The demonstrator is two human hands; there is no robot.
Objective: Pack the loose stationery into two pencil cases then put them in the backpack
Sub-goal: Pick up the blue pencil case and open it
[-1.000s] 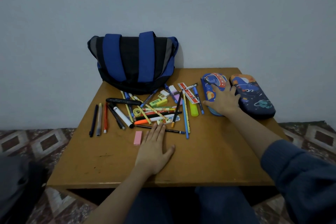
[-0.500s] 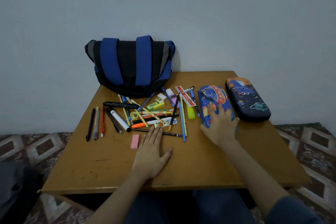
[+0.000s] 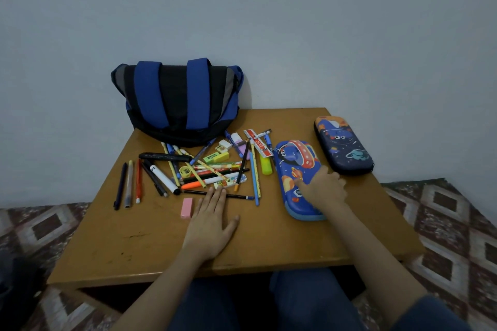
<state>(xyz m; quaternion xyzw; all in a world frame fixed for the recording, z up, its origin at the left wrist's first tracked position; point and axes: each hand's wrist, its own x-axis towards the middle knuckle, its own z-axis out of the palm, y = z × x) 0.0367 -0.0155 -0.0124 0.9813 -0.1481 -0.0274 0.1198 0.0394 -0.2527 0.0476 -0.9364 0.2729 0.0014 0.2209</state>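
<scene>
hidden: near right part of pencil case (image 3: 291, 169) under right hand (image 3: 321, 189); far ends of pens (image 3: 169, 148) under backpack (image 3: 177, 105) | unclear: right fingers' curl; ruler (image 3: 258, 142) print | cut off: sleeve (image 3: 435, 314) at bottom edge; dark shape (image 3: 13, 290) bottom-left

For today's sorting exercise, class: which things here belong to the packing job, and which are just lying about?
Job: loose stationery, blue pencil case, dark pencil case, backpack.
Just there: wooden table, patterned floor.
</scene>
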